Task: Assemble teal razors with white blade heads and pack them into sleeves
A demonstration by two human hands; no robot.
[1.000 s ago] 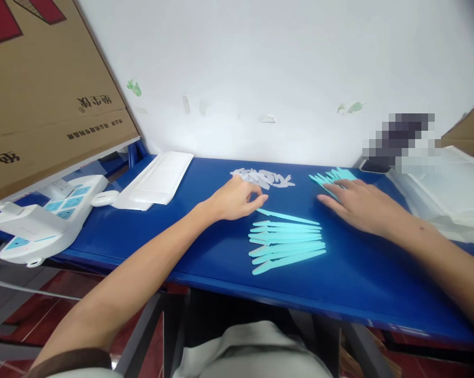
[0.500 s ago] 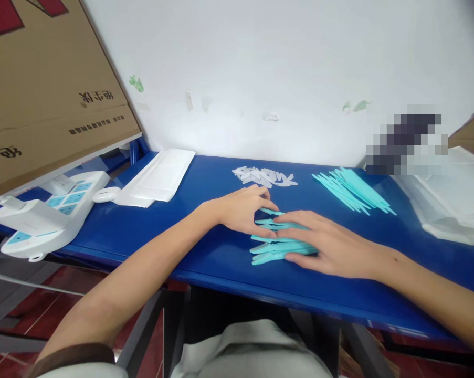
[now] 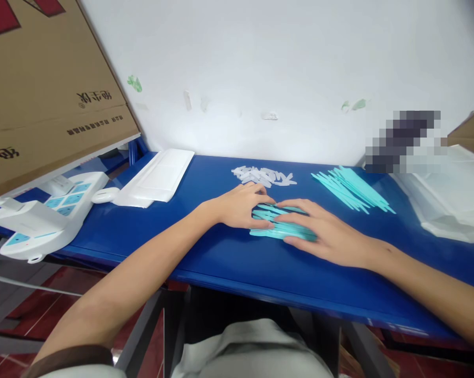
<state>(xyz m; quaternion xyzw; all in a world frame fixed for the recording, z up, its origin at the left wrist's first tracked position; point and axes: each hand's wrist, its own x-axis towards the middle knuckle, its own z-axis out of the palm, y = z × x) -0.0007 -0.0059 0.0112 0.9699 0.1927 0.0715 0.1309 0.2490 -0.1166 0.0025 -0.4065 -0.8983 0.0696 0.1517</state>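
Note:
A bundle of turquoise strips (image 3: 276, 227) lies on the blue table (image 3: 221, 268) between my two hands. My left hand (image 3: 244, 207) is curled round the bundle's left end, thumb at the near side and fingers at the far side. From the right, my right hand (image 3: 319, 228) rests over the other end with its fingers wrapped round the strips. Behind my left hand is a small heap of pale translucent pieces (image 3: 262, 176). A second pile of turquoise strips (image 3: 353, 189) lies further back to the right.
White flat packets (image 3: 158, 176) lie at the back left, beside a white power strip (image 3: 77, 199) with plugged-in chargers. Clear plastic bags (image 3: 453, 194) sit at the right. A cardboard box (image 3: 55, 79) stands at the left, and a white wall rises behind.
The near strips have moved away from the table's front edge, and the bundle between my hands is narrower. My right hand has shifted slightly back with them.

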